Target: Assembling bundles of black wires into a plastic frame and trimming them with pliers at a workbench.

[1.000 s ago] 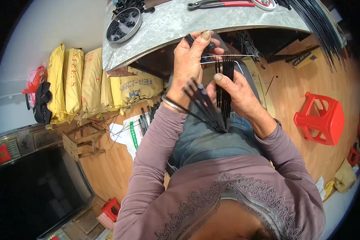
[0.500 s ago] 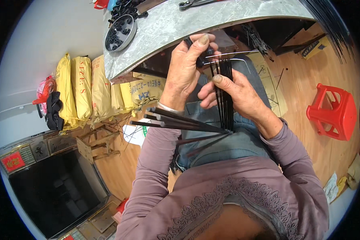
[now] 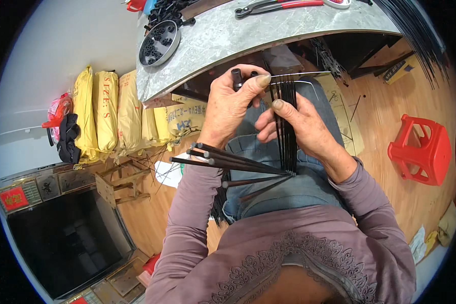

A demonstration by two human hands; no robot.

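My right hand (image 3: 309,124) is closed around a bundle of thin black rods (image 3: 288,137), with its thumb lying over them. At its lower end the bundle meets several thicker dark rods (image 3: 233,159), which fan out to the left over my left forearm and lap. My left hand (image 3: 228,99) is closed on small black tubular plastic pieces (image 3: 237,79) near the bundle's upper end. A thin silvery wire (image 3: 301,74) runs right from beside the left thumb and crosses the rod tops. A second bent wire end lies just below it. The left fingertips are partly hidden.
The grey marble-patterned table (image 3: 228,38) curves in front, bearing a round dish (image 3: 159,43) of black parts and red-handled pliers (image 3: 278,7). Long black rods (image 3: 415,38) overhang its right end. A red stool (image 3: 420,149) stands right; yellow sacks (image 3: 106,116) line the left wall.
The left hand has turned and moved slightly down, bringing the black pieces into clearer view. The wire now lies across the rod tops. The head view has shifted a little.
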